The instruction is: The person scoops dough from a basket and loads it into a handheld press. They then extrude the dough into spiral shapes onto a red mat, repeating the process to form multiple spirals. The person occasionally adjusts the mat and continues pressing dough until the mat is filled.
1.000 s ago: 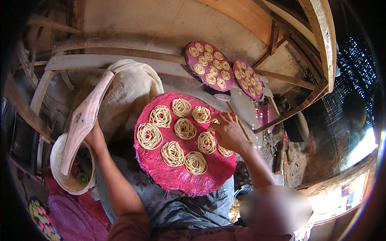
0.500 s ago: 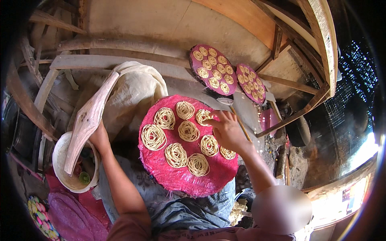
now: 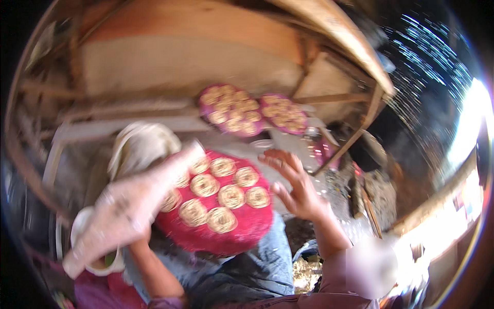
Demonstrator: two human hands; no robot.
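A long pale wooden piece (image 3: 128, 206), broad in the middle and narrower at both ends, is held slanting over the left side of a round red cloth-covered tray (image 3: 242, 234). My left hand (image 3: 140, 238) grips it from beneath, its fingers mostly hidden behind the wood. On the tray, at my lap, lie several coils of pale dough strands (image 3: 221, 220); the wood covers part of the leftmost ones. My right hand (image 3: 296, 188) is raised off the tray's right edge, open, fingers spread, holding nothing.
Beyond the tray, two round trays (image 3: 234, 133) (image 3: 283, 129) bear more coils. A white cloth bundle (image 3: 139, 144) lies at the left, above a white bucket (image 3: 80, 224) partly hidden by the wood. A slanting wooden post (image 3: 355, 136) stands at the right.
The wooden piece has swung rightward from above the bucket to over the tray's left side. My right hand has lifted off a coil and opened. The whole view has shifted and blurred.
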